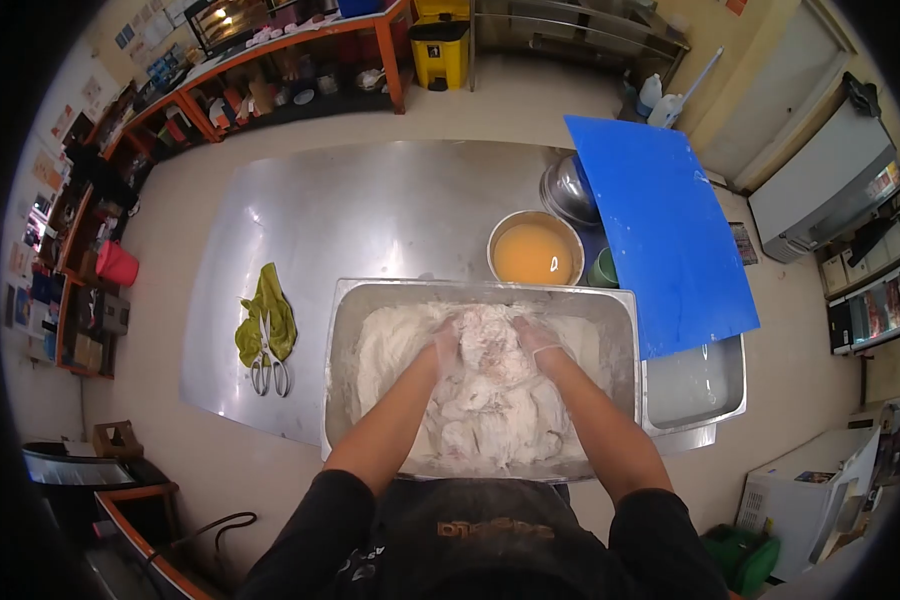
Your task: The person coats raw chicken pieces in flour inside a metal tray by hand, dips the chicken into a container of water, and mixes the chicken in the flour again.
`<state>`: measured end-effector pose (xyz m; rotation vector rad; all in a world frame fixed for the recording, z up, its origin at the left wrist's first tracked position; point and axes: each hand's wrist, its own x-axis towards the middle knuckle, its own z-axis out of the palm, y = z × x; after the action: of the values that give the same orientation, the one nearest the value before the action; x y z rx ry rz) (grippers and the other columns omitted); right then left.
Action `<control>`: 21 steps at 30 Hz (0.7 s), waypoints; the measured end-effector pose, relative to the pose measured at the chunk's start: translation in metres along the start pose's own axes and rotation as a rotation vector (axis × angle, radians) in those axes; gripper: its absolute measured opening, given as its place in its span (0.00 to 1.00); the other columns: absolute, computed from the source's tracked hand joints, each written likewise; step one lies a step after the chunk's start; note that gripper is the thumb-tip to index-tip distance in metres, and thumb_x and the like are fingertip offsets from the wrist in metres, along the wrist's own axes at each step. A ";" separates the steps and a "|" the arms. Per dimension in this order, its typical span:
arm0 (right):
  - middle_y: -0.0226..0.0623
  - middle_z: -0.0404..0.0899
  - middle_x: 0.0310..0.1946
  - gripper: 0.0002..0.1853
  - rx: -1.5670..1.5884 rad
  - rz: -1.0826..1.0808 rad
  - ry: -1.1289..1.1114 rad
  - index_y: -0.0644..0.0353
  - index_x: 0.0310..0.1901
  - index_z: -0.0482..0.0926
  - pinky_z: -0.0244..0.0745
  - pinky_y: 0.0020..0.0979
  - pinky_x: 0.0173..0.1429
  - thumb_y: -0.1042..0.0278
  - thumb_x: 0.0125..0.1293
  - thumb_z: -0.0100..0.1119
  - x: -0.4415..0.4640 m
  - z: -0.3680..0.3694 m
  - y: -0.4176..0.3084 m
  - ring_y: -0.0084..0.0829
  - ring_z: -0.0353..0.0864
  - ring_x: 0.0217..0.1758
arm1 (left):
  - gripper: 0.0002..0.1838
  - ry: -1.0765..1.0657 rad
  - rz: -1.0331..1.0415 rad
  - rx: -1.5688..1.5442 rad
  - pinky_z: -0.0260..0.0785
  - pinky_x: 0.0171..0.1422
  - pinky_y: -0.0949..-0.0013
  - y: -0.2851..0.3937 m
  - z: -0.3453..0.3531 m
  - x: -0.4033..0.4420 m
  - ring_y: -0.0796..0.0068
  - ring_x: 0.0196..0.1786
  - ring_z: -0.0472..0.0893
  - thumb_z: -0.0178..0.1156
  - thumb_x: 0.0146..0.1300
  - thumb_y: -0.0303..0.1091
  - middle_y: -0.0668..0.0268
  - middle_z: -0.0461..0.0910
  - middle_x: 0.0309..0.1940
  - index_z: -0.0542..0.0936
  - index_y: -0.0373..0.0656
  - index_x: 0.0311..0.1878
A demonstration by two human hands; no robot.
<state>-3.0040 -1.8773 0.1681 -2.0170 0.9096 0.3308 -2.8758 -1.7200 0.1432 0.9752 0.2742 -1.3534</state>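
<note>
A deep steel tray (332, 345) of white flour (382, 340) is in front of me. Inside it, flour-coated pieces of raw meat (492, 338) form a pinkish-white heap, and more coated pieces lie nearer to me. My left hand (447, 345), in a clear glove, presses in on the heap's left side. On its right side my right hand (533, 338), gloved too, does the same. The heap is gripped between both hands. Flour and meat partly hide the fingers.
Beyond the tray stands a bowl of orange-yellow liquid (533, 254), beside a steel bowl (572, 190). A blue board (670, 235) partly covers a second steel tray (697, 385) at right. Scissors (267, 365) lie on a green cloth (270, 315) on the steel table (370, 210).
</note>
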 end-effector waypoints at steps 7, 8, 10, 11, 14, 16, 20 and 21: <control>0.47 0.76 0.51 0.27 0.029 -0.148 -0.149 0.58 0.55 0.76 0.63 0.36 0.60 0.46 0.63 0.49 -0.061 -0.076 0.001 0.37 0.74 0.54 | 0.26 -0.158 0.550 0.957 0.60 0.69 0.61 0.013 0.000 -0.087 0.59 0.66 0.68 0.39 0.69 0.50 0.53 0.69 0.60 0.74 0.43 0.58; 0.50 0.77 0.50 0.26 0.113 -0.065 -0.197 0.59 0.53 0.77 0.64 0.39 0.60 0.46 0.63 0.49 -0.070 -0.093 -0.002 0.42 0.75 0.54 | 0.26 -0.217 0.754 1.165 0.59 0.70 0.61 0.022 0.000 -0.097 0.58 0.68 0.66 0.40 0.69 0.49 0.52 0.67 0.63 0.73 0.43 0.60; 0.53 0.78 0.49 0.26 0.200 0.025 -0.245 0.59 0.52 0.78 0.65 0.41 0.61 0.47 0.63 0.50 -0.072 -0.104 0.005 0.47 0.76 0.54 | 0.27 0.279 0.149 1.241 0.52 0.74 0.61 0.051 0.019 -0.106 0.59 0.71 0.60 0.38 0.71 0.49 0.52 0.58 0.70 0.66 0.49 0.68; 0.53 0.78 0.49 0.24 -0.298 -0.082 -0.273 0.60 0.49 0.79 0.67 0.40 0.59 0.49 0.64 0.48 -0.064 -0.103 0.013 0.48 0.76 0.54 | 0.27 0.278 0.146 1.240 0.52 0.74 0.61 0.044 0.018 -0.103 0.59 0.71 0.60 0.38 0.71 0.49 0.52 0.58 0.70 0.66 0.49 0.68; 0.50 0.79 0.49 0.22 -0.759 -0.092 -0.256 0.62 0.48 0.79 0.69 0.37 0.57 0.53 0.67 0.46 -0.035 -0.058 0.057 0.44 0.77 0.53 | 0.35 0.229 -0.210 1.815 0.48 0.74 0.62 0.013 -0.010 -0.059 0.62 0.73 0.58 0.32 0.67 0.63 0.57 0.52 0.73 0.60 0.54 0.72; 0.47 0.79 0.49 0.21 -0.717 0.005 -0.239 0.63 0.49 0.79 0.69 0.35 0.56 0.54 0.68 0.46 -0.040 -0.030 0.083 0.39 0.78 0.52 | 0.32 -0.069 -0.109 1.910 0.51 0.74 0.61 -0.023 -0.045 -0.048 0.61 0.72 0.60 0.36 0.69 0.60 0.56 0.55 0.72 0.61 0.54 0.71; 0.42 0.80 0.49 0.22 -0.191 0.012 -0.325 0.62 0.51 0.77 0.70 0.32 0.54 0.53 0.69 0.46 -0.064 -0.005 0.113 0.33 0.78 0.51 | 0.29 0.136 -0.335 1.085 0.63 0.67 0.59 -0.032 -0.006 -0.105 0.65 0.66 0.69 0.42 0.69 0.56 0.58 0.65 0.67 0.68 0.50 0.67; 0.41 0.80 0.49 0.22 -0.060 0.019 -0.349 0.61 0.52 0.77 0.70 0.31 0.54 0.52 0.70 0.46 -0.065 -0.001 0.120 0.31 0.78 0.51 | 0.28 0.024 -0.297 0.828 0.67 0.63 0.60 -0.043 -0.019 -0.095 0.68 0.61 0.72 0.45 0.68 0.54 0.59 0.70 0.62 0.69 0.48 0.65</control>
<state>-3.1345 -1.8895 0.1305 -1.9250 0.7053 0.7035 -2.9313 -1.6369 0.1779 1.6816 -0.1574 -1.7719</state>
